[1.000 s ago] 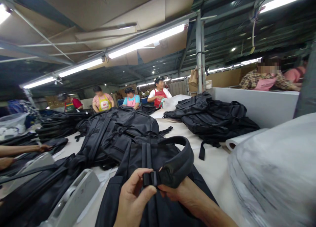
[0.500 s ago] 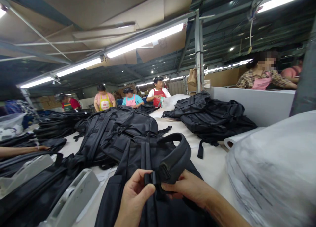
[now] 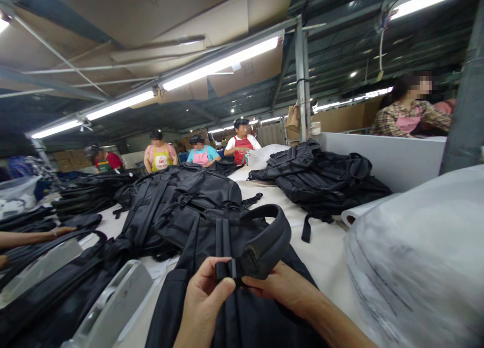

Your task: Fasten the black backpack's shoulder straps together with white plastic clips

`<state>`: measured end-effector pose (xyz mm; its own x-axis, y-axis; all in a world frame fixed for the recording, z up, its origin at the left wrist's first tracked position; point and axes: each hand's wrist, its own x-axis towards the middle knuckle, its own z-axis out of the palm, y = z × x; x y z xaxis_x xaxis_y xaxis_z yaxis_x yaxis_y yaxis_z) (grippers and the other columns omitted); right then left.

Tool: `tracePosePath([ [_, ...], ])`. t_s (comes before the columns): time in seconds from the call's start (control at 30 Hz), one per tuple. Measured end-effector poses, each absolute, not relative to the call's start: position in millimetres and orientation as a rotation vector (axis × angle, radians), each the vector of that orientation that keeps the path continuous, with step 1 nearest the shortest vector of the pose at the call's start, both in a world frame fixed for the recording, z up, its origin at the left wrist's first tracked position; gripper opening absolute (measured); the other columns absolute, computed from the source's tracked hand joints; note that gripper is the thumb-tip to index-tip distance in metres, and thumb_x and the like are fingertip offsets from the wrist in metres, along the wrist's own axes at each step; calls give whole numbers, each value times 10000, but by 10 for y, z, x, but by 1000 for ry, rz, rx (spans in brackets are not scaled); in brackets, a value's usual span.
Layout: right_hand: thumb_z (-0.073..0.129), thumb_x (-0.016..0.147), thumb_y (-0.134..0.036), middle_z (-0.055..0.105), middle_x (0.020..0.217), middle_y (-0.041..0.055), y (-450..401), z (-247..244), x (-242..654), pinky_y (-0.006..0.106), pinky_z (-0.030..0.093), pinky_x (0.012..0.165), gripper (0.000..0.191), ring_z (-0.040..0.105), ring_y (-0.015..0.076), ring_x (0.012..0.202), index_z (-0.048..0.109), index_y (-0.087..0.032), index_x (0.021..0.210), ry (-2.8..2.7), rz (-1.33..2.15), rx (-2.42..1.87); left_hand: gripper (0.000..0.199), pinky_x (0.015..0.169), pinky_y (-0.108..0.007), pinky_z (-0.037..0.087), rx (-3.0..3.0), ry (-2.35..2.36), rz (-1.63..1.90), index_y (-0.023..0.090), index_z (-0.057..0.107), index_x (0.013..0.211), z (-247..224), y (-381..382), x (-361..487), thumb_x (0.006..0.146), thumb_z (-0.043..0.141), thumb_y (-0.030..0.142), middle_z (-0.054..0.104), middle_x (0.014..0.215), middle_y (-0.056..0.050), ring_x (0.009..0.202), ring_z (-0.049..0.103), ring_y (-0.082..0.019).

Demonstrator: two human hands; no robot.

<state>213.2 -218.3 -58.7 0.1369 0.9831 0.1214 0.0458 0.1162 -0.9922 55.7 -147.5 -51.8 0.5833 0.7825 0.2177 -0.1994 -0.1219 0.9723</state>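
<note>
A black backpack (image 3: 272, 323) lies on the table right in front of me. Its padded shoulder strap (image 3: 278, 232) arches up in a loop on the right. My left hand (image 3: 206, 295) pinches a black webbing strap (image 3: 222, 271) between thumb and fingers, beside a small dark buckle (image 3: 235, 270). From the other side, my right hand (image 3: 283, 287) grips the lower end of the shoulder strap, its thumb close to the buckle. Most of the right fingers are hidden beneath the strap.
More black backpacks (image 3: 196, 191) lie beyond mine, with another pile (image 3: 321, 176) to the right. A large plastic-wrapped bundle (image 3: 423, 247) and a white roll (image 3: 350, 217) flank my right side. Grey plastic stands (image 3: 113, 302) are at left, near a co-worker's arm (image 3: 34, 237). Several people work farther back.
My hands have shifted slightly left and up, with the buckle and strap end between them. At the right, a co-worker in plaid leans further right; at the left, another's bag strap has lifted.
</note>
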Motion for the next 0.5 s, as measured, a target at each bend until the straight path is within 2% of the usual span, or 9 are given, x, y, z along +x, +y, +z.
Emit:
tracePosePath([
  [0.1, 605, 734, -344, 480, 568, -42, -2164, -616, 2108, 265, 311, 568, 244, 409, 108, 571, 497, -194, 575, -1175, 949, -1208, 364, 790, -234, 446, 1549, 545, 898, 189, 674, 941, -532, -1433, 573, 689, 776, 431, 662, 851, -2, 844, 591, -167],
  [0.23, 552, 760, -339, 457, 561, -40, -2177, -545, 2089, 277, 340, 596, 260, 418, 121, 585, 459, -207, 556, -1241, 756, -1254, 297, 705, -223, 419, 1710, 535, 855, 170, 631, 878, -476, -1364, 623, 711, 747, 388, 585, 752, 25, 745, 540, -137],
  [0.3, 525, 764, -304, 432, 563, -53, -2217, -479, 2113, 267, 335, 585, 199, 404, 112, 580, 462, -208, 602, -1242, 747, -1251, 279, 647, -219, 390, 1768, 524, 784, 164, 584, 782, -396, -1351, 668, 711, 730, 390, 531, 688, 40, 680, 488, -119],
  [0.37, 537, 740, -261, 444, 610, -67, -2286, -417, 2172, 246, 312, 549, 65, 390, 98, 579, 504, -206, 731, -1203, 821, -1240, 283, 601, -221, 357, 1833, 520, 681, 169, 534, 716, -294, -1363, 736, 713, 709, 392, 486, 648, 50, 641, 440, -109],
  [0.43, 572, 685, -222, 489, 704, -67, -2368, -374, 2257, 224, 273, 507, 218, 381, 83, 584, 517, -212, 896, -1156, 925, -1219, 272, 577, -224, 338, 1900, 503, 581, 173, 511, 688, -191, -1394, 830, 733, 674, 386, 472, 635, 51, 627, 422, -106],
  [0.5, 591, 652, -209, 477, 730, -70, -2436, -355, 2351, 213, 213, 472, 333, 337, 64, 556, 507, -211, 974, -1097, 988, -1185, 242, 566, -225, 334, 1943, 467, 510, 170, 524, 693, -114, -1431, 949, 748, 639, 375, 486, 629, 46, 613, 431, -103],
])
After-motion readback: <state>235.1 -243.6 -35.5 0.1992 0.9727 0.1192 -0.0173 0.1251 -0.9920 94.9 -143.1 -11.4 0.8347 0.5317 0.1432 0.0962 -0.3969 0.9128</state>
